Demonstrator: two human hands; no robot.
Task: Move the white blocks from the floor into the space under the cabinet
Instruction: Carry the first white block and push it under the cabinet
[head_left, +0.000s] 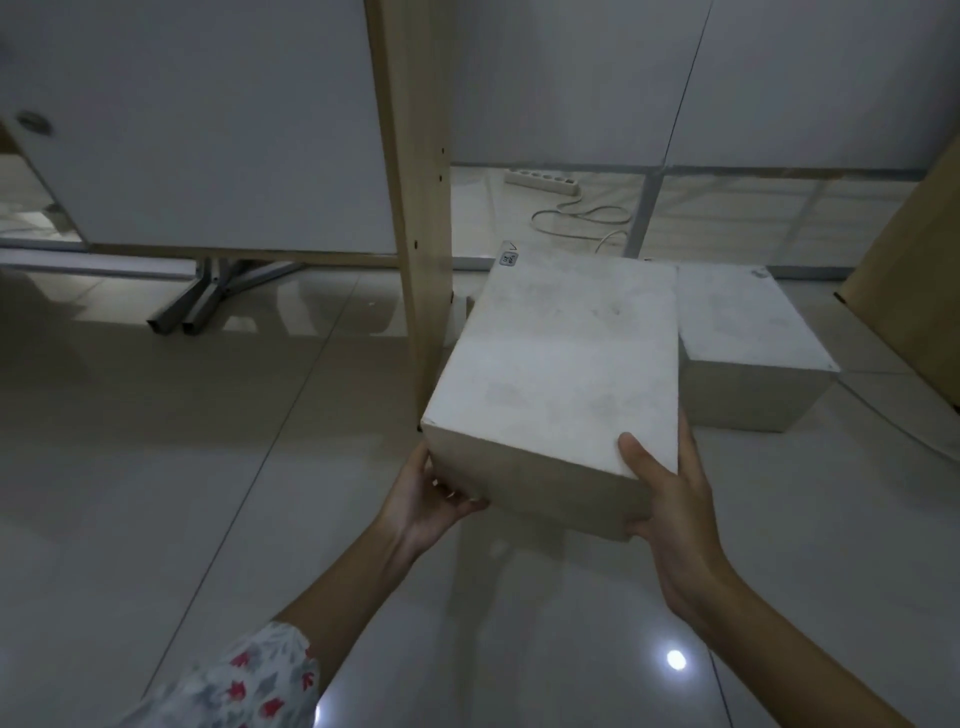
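Note:
I hold a large white block (561, 364) off the floor with both hands, in the middle of the view. My left hand (434, 496) supports its lower left corner from underneath. My right hand (667, 499) grips its near right corner, thumb on the top face. A small label sits at the block's far left corner. A second white block (748, 332) rests on the floor just behind and to the right, in the open space under the cabinet. The cabinet's wooden upright panel (421, 208) stands right beside the held block's left side.
A white cabinet door (208, 130) hangs at left with metal legs (208, 296) below it. A power strip (543, 182) and its cable (576, 218) lie on the floor at the back. Another wooden panel (914, 291) stands at right. Glossy floor tiles (208, 467) surround me.

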